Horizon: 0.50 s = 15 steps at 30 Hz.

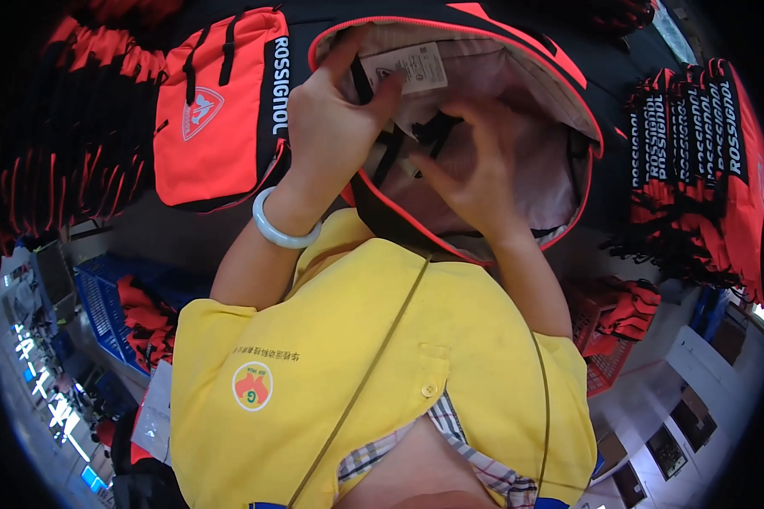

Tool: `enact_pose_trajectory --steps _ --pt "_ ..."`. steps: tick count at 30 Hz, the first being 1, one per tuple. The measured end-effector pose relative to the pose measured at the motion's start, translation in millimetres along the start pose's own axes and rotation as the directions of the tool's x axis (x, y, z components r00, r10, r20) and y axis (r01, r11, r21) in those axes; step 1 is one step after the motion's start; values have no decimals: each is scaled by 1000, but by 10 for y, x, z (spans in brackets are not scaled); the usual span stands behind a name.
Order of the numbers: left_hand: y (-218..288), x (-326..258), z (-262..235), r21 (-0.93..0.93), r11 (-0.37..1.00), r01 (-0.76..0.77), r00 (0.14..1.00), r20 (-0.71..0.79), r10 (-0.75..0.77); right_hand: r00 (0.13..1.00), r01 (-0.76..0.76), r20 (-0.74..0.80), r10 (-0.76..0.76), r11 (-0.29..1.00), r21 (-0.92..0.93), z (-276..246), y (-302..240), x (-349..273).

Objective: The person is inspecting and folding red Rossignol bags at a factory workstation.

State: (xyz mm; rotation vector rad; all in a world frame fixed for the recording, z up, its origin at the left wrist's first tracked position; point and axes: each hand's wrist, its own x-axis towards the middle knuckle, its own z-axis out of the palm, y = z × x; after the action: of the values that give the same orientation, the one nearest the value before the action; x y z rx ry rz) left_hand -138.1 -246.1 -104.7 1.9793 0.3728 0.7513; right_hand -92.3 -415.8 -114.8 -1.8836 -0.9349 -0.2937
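An unzipped red and black bag [581,106] lies before me, its pale lining showing inside a red-edged opening. My left hand [327,127], with a pale bangle at the wrist, reaches in at the opening's left side. Its thumb and forefinger are apart, the thumb overlapping a white printed label [424,69]; its other fingers are mostly hidden. My right hand [482,182] is inside the opening too, thumb and forefinger spread around a small black piece [437,129], perhaps a strap or buckle. I see no grip on it.
Left of the bag lies a flat red and black bag piece [208,136] with black straps. Stacks of similar pieces stand at far left [81,127] and right [696,161]. Lower down are a blue crate [102,318] and a red crate [598,377] holding red fabric.
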Motion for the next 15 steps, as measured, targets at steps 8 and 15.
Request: enact_pose_trajectory --steps 8,15 --pt "-47 8 -86 20 1000 -9 1000 25 8 995 23 -95 -27 998 -50 27 109 304" --pt "40 202 -168 342 912 -225 974 87 208 908 326 -35 -417 758 -566 -967 112 1093"
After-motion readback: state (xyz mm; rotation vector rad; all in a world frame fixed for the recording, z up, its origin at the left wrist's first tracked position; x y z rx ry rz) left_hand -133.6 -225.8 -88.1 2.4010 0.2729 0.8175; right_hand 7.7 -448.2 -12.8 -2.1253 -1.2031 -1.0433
